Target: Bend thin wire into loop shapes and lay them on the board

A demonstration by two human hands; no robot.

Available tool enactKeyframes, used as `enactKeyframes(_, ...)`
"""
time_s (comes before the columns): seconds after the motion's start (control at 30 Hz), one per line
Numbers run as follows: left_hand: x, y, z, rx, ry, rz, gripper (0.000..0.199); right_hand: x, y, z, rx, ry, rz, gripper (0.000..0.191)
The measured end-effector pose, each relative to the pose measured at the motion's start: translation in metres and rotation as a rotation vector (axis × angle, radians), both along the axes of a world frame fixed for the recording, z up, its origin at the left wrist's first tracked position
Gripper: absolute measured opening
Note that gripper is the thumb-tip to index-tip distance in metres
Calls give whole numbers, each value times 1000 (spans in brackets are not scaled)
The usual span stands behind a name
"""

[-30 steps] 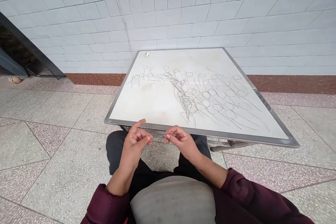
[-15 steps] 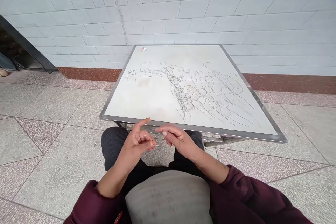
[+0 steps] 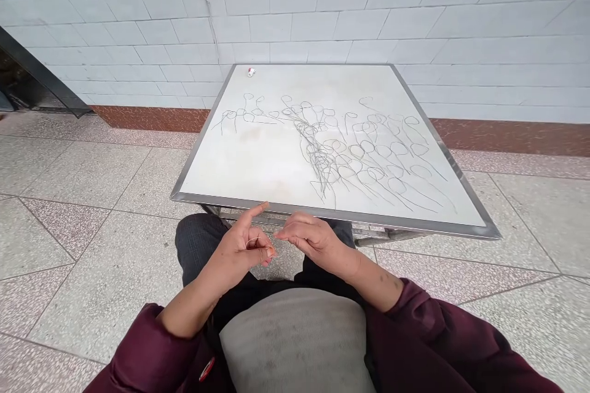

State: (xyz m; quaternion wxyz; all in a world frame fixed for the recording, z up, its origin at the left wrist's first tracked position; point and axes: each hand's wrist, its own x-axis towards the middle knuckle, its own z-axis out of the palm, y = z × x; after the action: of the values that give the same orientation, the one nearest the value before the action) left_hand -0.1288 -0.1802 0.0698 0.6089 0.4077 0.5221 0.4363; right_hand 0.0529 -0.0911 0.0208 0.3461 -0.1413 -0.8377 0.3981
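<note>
From where I stood, a wall of pale tiles (image 3: pixel 295 27) rose behind the counter (image 3: pixel 396 221), with a reddish-brown skirting band (image 3: pixel 150 118) along its foot. A thin cord (image 3: pixel 209 12) ran down the tiles near the counter's far left corner, where a small red-and-white item (image 3: pixel 251 72) sat. Off to the left, a black frame (image 3: pixel 48 77) slanted beside a dark opening. Speckled floor slabs (image 3: pixel 87 307), some pinkish, some grey, met at thin dark seams.

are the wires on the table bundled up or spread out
Spread out: the looped wires lie scattered across the white tabletop, overlapping in a denser tangle near the middle.
</note>
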Motion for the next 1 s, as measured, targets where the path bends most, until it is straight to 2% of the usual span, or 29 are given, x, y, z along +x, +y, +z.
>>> enactKeyframes(0.3, 6, -1, 2, -41, 28, -39, 81, -2, 1, -7, 206, 52, 7, 20)
enactKeyframes(0.63, 6, -3, -11, -69, 42, -19, 76, 1, 5, -5, 408, -3, 28, 21)
enactKeyframes(0.87, 9, -2, -8, -85, 37, 8, 75, 1, 4, -5, 374, 6, -7, 22)
enactKeyframes(1.0, 10, -2, -13, -63, 19, 21, 68, 1, 4, -6, 378, -11, 23, 20)
